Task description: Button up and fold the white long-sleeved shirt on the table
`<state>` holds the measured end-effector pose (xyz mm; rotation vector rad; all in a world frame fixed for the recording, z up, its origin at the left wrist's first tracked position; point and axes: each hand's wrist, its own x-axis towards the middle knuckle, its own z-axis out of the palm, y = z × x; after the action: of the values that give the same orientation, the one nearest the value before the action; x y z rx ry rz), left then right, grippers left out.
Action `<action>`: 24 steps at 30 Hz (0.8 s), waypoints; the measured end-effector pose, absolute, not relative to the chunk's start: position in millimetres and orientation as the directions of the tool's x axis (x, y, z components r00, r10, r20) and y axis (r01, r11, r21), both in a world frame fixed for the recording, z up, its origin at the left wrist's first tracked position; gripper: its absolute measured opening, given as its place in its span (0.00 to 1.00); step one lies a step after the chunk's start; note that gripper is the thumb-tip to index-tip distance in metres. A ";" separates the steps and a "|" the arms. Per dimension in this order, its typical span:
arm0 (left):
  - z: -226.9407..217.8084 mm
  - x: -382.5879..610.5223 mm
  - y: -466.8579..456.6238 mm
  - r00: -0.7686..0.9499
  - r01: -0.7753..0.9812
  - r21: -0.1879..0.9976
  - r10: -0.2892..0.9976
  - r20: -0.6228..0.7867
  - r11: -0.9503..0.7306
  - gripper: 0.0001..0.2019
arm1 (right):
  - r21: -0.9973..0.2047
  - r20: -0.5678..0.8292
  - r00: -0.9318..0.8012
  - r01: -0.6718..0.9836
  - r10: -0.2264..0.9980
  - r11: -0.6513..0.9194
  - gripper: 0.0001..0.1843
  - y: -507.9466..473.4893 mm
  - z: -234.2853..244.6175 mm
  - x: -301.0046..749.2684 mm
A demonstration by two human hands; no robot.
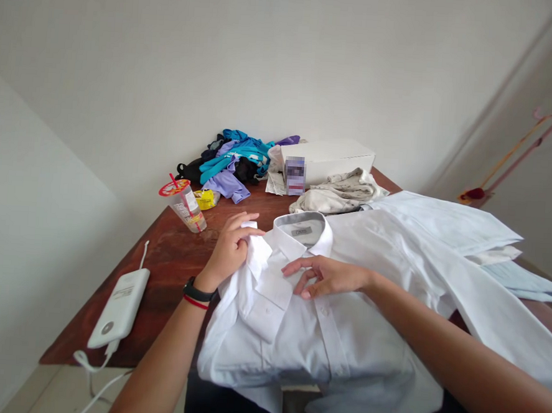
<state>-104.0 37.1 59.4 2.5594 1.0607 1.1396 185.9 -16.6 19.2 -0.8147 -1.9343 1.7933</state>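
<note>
A white dress shirt [343, 335] lies face up on the brown wooden table [169, 268], collar toward the wall. My left hand [231, 247] grips a folded-in piece of the shirt's left sleeve beside the collar [302, 230], fingers curled round the cloth. My right hand [325, 277] rests on the shirt's chest just below the collar, fingers spread and pressing the fabric flat. The shirt's other sleeve stretches off to the right.
A white power bank [119, 308] with a cable lies at the table's left edge. A plastic cup [185, 204] with a red straw stands behind my left hand. Farther back are a pile of coloured clothes [234, 160], a white box [328, 160] and a crumpled beige cloth [337, 194].
</note>
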 end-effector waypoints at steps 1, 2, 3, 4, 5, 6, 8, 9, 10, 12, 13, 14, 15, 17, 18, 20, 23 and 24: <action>61.0 -107.4 37.5 0.512 0.553 0.367 0.653 0.559 -0.748 0.28 | -0.988 -0.107 -0.766 0.156 0.634 0.021 0.33 -16.5 18.5 185.9; 62.0 -111.0 38.2 0.552 0.566 0.343 0.654 0.517 -0.750 0.28 | -0.987 -0.115 -0.771 0.161 0.626 0.016 0.34 -16.6 18.0 185.9; 62.6 -114.7 39.2 0.583 0.582 0.324 0.661 0.474 -0.746 0.27 | -0.985 -0.133 -0.776 0.172 0.617 0.005 0.34 -16.8 17.8 185.8; 62.9 -118.4 40.3 0.603 0.599 0.309 0.670 0.433 -0.739 0.26 | -0.982 -0.154 -0.780 0.187 0.607 -0.009 0.34 -17.2 17.8 185.7; 63.1 -121.8 41.6 0.617 0.614 0.297 0.679 0.398 -0.732 0.24 | -0.980 -0.173 -0.782 0.199 0.598 -0.024 0.34 -17.8 18.1 185.5; 63.1 -124.6 42.8 0.624 0.624 0.288 0.685 0.376 -0.727 0.21 | -0.978 -0.189 -0.781 0.205 0.595 -0.041 0.33 -18.6 18.4 185.3; 63.4 -128.0 44.8 0.627 0.623 0.284 0.682 0.376 -0.729 0.16 | -0.974 -0.218 -0.774 0.212 0.595 -0.081 0.33 -20.3 19.1 184.6; 63.7 -128.2 45.3 0.622 0.611 0.293 0.675 0.396 -0.735 0.13 | -0.971 -0.233 -0.768 0.217 0.597 -0.100 0.33 -21.1 19.2 184.1; 64.0 -127.3 45.2 0.609 0.595 0.311 0.668 0.427 -0.741 0.12 | -0.968 -0.247 -0.762 0.225 0.599 -0.113 0.33 -21.8 19.1 183.5; 64.7 -122.4 43.3 0.535 0.555 0.380 0.667 0.518 -0.740 0.10 | -0.962 -0.268 -0.756 0.240 0.598 -0.128 0.34 -22.8 18.7 181.9; 64.9 -118.9 41.6 0.471 0.531 0.424 0.671 0.572 -0.734 0.10 | -0.961 -0.273 -0.757 0.241 0.594 -0.134 0.35 -23.1 18.3 181.0; 64.8 -115.1 39.6 0.397 0.504 0.466 0.675 0.623 -0.727 0.09 | -0.961 -0.275 -0.760 0.237 0.589 -0.142 0.36 -23.1 18.0 179.9; 64.5 -111.2 37.5 0.322 0.477 0.502 0.675 0.664 -0.721 0.08 | -0.961 -0.275 -0.763 0.234 0.585 -0.148 0.37 -23.1 17.7 178.8; 63.1 -104.4 33.7 0.208 0.439 0.542 0.667 0.715 -0.717 0.08 | -0.962 -0.272 -0.759 0.233 0.591 -0.143 0.35 -22.5 17.1 176.5; 62.1 -101.7 32.3 0.177 0.430 0.548 0.663 0.728 -0.717 0.08 | -0.964 -0.263 -0.748 0.234 0.610 -0.129 0.33 -22.0 16.9 175.6; 59.9 -98.5 30.8 0.145 0.431 0.553 0.659 0.738 -0.713 0.08 | -0.972 -0.221 -0.701 0.218 0.678 -0.091 0.26 -20.4 16.6 174.6; 57.1 -97.9 31.7 0.085 0.442 0.555 0.649 0.756 -0.705 0.09 | -0.992 -0.102 -0.584 0.121 0.805 -0.038 0.19 -17.2 16.9 176.5; 56.3 -98.3 32.4 0.060 0.443 0.557 0.643 0.763 -0.702 0.09 | -0.997 -0.055 -0.538 0.070 0.841 -0.021 0.18 -16.0 17.5 178.0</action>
<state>-98.3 32.4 56.3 2.1526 1.1197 1.7077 178.0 -16.0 17.5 -0.9599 -1.6496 1.6209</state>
